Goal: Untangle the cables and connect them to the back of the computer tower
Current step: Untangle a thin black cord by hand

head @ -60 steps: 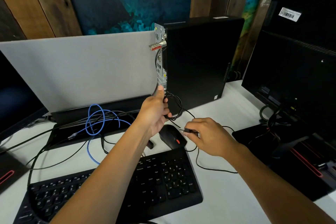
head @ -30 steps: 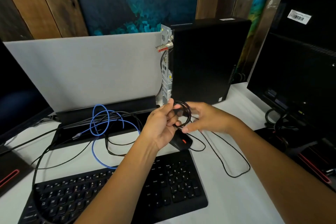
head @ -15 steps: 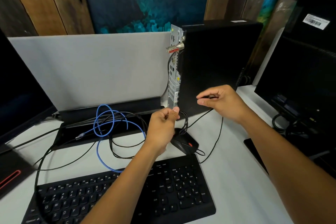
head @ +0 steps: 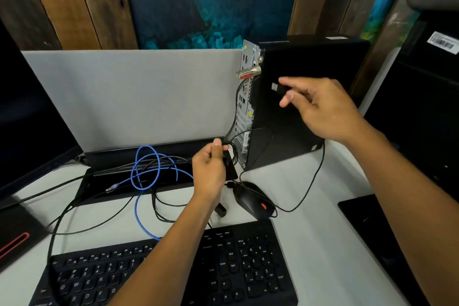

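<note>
Not much readable text here tbh. The keyboard has normal key legends, you can make out Q W E R T Y along the lower left and digits on the number pad. There's a white barcode sticker on the black box at the far right and a small white label on top of the computer tower, but the print on both is too small to read. No brand name I can make out anywhere.

Right hand is raised in front of the tower's black side panel, forearm coming in from the lower right. Thumb and forefinger pinch a USB plug, metal end pointing left toward the tower's silver back panel but still apart from it. The thin black cable runs from behind that hand down to the desk and curls back to the mouse.

Left hand is lower, near the bottom rear corner of the tower, arm reaching up over the keyboard. Its fingers are curled and the thumb presses down on a small loop bundle of black cable.

A blue network cable lies in loose loops on the desk left of that hand, tangled with more black cables, its clear plug end lying free. One black cable is already plugged into the back panel partway up.
</note>
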